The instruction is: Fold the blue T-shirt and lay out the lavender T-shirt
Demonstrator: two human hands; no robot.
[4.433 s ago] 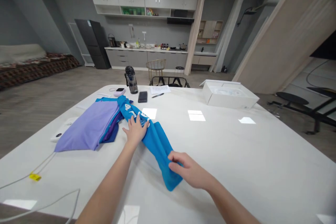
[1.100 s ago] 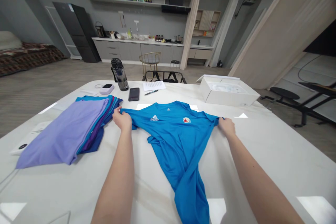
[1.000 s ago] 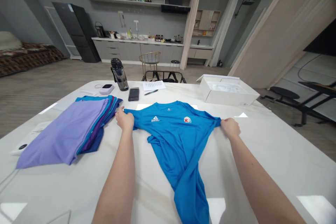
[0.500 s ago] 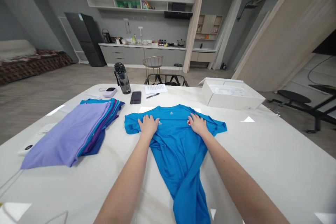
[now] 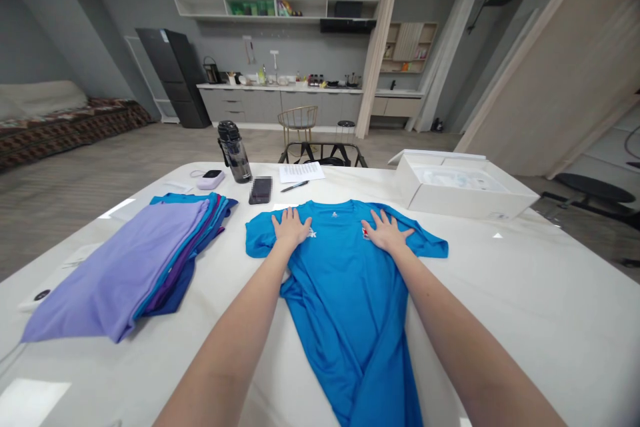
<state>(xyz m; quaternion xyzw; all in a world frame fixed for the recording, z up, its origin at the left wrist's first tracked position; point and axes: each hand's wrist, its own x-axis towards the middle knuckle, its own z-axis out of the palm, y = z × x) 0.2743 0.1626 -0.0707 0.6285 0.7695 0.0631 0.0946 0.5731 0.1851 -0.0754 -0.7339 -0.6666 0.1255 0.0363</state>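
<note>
With fingers spread, the left hand [image 5: 293,230] and right hand [image 5: 387,232] press the chest of a blue shirt [image 5: 345,280] on the bench [image 5: 500,293], stacked clothes [image 5: 125,247] at its nine o'clock; light, even strokes would best flatten six-o'clock creases.

The blue shirt [image 5: 345,287] is made of thin, smooth cloth with a faint sheen, broken by soft creases. Smooth, fairly matt cloth is seen in the lilac garment [image 5: 125,253]. The white table [image 5: 520,320] is finished smooth and glossy, and bright light is mirrored in its surface. See-through, smoky plastic is shown in the body of the bottle [image 5: 239,161], topped by a black plastic-looking lid. The printed sheet [image 5: 301,172] is of matt paper, while the open box [image 5: 465,203] is formed of smooth white card. Gold-toned metal is seen in the chair frame [image 5: 297,109].
</note>
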